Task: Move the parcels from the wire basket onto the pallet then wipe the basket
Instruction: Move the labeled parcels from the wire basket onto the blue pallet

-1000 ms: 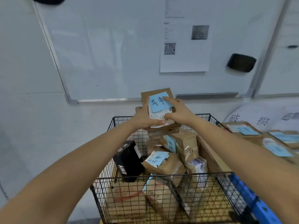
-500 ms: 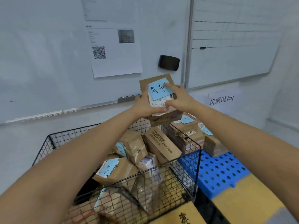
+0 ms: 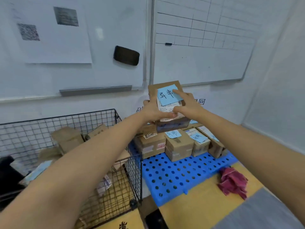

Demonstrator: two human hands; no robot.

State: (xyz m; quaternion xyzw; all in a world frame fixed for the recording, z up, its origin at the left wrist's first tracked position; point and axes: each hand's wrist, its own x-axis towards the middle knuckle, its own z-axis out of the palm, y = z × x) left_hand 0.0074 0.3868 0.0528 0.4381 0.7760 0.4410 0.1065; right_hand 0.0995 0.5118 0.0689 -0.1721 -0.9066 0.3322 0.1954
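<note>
While both hands keep hold of it, the parcel [image 3: 165, 96] hangs in the air above the row of boxes [image 3: 179, 146] already standing at the back of the blue pallet [image 3: 178, 172], close to the wall. Its long axis runs away from the person and its labelled face tips toward the camera. The left hand [image 3: 153, 111] curls round the left edge with the thumb across the label. The right hand [image 3: 188, 104] grips the right edge, forefinger laid on the blue note. Neither hand is nearer. The drop spot lies straight below and slightly forward, so the coming move looks like a plain lowering onto the row. The wire basket [image 3: 132, 176] stands to the left, with more parcels [image 3: 67, 139] still inside. Half a second ago the parcel was over the basket's far corner — now it is clear of the wire and the grip is unchanged.
</note>
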